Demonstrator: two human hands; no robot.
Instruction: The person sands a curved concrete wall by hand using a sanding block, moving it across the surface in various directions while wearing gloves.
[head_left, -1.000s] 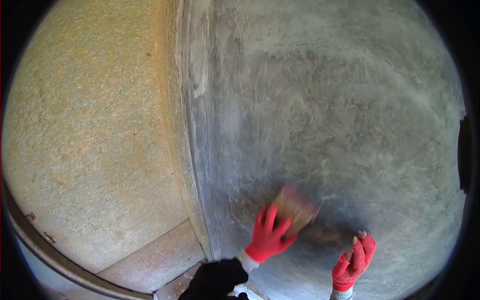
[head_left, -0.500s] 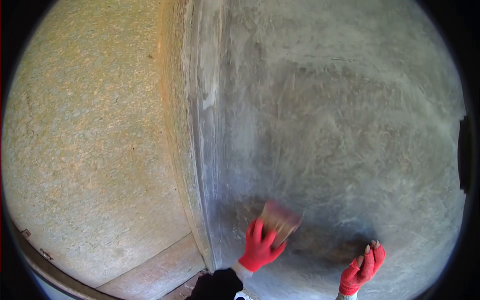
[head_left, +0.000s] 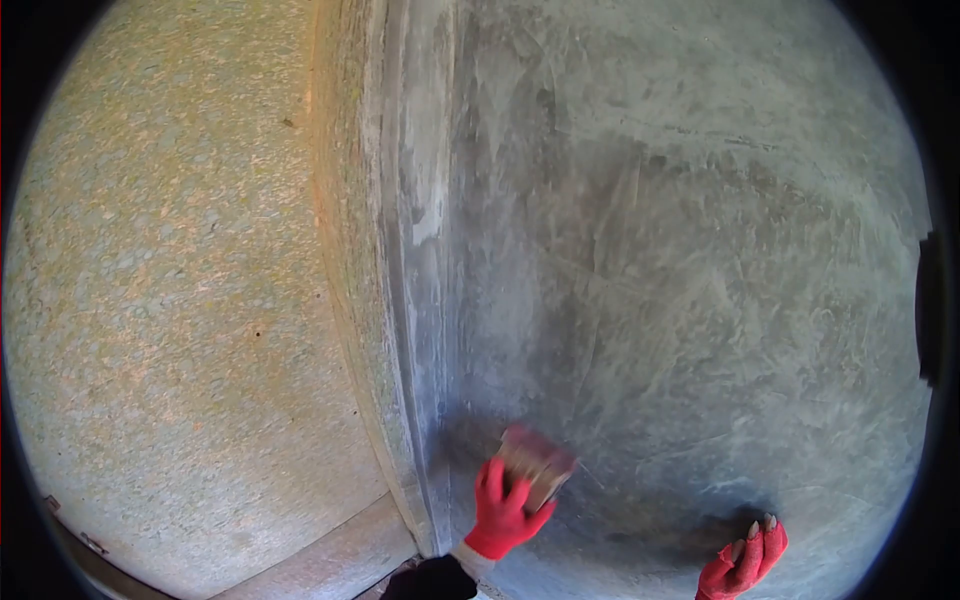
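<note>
Block: a brownish, blurred block (head_left: pixel 535 463) lies flat against the grey wall (head_left: pixel 700 250), low down and just right of the corner.
Left hand: your red-gloved left hand (head_left: pixel 503 510) is clamped on the block from below, with its fingers spread up over the block's lower edge, pressing it to the surface.
Sleeve: a dark sleeve (head_left: pixel 430 582) runs from that wrist to the bottom edge of the view.
Right hand: your right hand (head_left: pixel 745 565) sits well apart at the lower right. It holds nothing, and its bare fingertips (head_left: pixel 768 522) poke out of the red glove close to the wall; you cannot tell whether they touch it.
Dark patch: a darker patch (head_left: pixel 650 510) spreads from the block toward your right hand.
Done so far: swirled, pale rub marks cover most of the grey wall above you, so that part looks worked over.
Left to do: judging by its tone, the dark patch at the bottom looks like the least finished part.
Corner strip: a pale, chalky corner strip (head_left: pixel 420 200) runs top to bottom beside the block.
Beyond it: a yellowish speckled wall (head_left: pixel 170 280) fills the left, untouched by either hand.
</note>
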